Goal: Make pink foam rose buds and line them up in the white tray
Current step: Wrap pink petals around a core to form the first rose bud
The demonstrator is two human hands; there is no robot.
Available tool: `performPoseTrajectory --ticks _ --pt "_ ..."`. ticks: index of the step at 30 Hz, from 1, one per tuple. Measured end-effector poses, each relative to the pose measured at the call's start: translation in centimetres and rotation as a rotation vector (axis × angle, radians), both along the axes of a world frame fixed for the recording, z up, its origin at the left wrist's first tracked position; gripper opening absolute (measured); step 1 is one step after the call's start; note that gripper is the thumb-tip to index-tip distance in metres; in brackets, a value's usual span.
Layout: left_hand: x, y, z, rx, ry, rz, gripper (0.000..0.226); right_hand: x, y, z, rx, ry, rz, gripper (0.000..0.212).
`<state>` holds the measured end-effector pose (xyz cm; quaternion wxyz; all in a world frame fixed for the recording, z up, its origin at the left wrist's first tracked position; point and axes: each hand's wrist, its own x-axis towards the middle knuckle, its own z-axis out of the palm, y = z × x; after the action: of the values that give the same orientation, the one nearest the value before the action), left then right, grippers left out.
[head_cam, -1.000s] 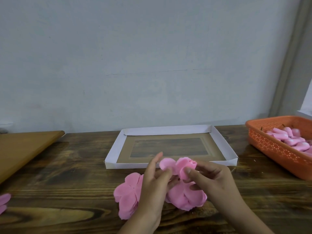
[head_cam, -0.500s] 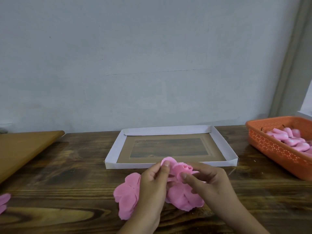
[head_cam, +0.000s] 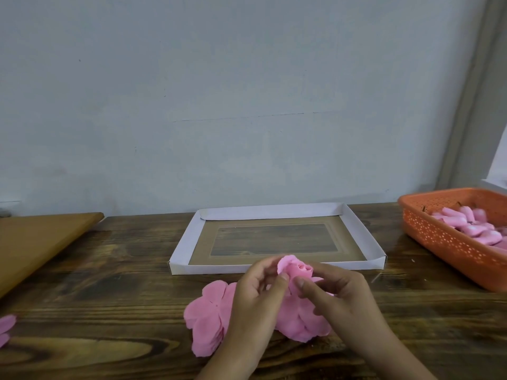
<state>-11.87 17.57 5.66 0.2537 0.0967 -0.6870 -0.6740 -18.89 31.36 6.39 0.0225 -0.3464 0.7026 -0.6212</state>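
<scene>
Both hands hold a pink foam rose bud [head_cam: 297,268] just above the table, in front of the white tray [head_cam: 356,229]. My left hand [head_cam: 260,292] pinches its left petal between thumb and fingers. My right hand [head_cam: 337,294] pinches the bud from the right with thumb and forefinger. The petals are wrapped into a tight curl at the centre. Under the hands lie flat pink foam petal sheets [head_cam: 208,316] in loose stacks on the wood. The tray holds nothing; its floor is brown card with a clear window.
An orange perforated basket [head_cam: 444,242] at the right holds several pink foam pieces [head_cam: 472,226]. A brown board [head_cam: 35,239] lies at the left edge. One more pink petal piece [head_cam: 5,327] sits at the far left. A grey wall stands behind the table.
The loose petal on the left has been folded in against the bud, which is now a tighter curl. Both hands have closed in around it and dropped slightly.
</scene>
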Motion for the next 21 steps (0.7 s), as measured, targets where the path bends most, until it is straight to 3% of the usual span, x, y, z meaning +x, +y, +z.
performPoseTrajectory --ticks 6,12,21 --pt "-0.24 -0.09 -0.43 -0.054 0.023 0.053 0.018 -0.16 -0.02 -0.28 0.001 -0.03 -0.028 0.025" --pt "-0.17 0.01 -0.34 -0.045 0.015 0.066 0.015 -0.14 -0.19 -0.41 -0.051 -0.077 -0.099 0.036" --pt "-0.12 0.03 -0.24 -0.02 0.004 0.064 0.017 -0.05 0.03 -0.25 -0.031 -0.063 -0.047 0.032"
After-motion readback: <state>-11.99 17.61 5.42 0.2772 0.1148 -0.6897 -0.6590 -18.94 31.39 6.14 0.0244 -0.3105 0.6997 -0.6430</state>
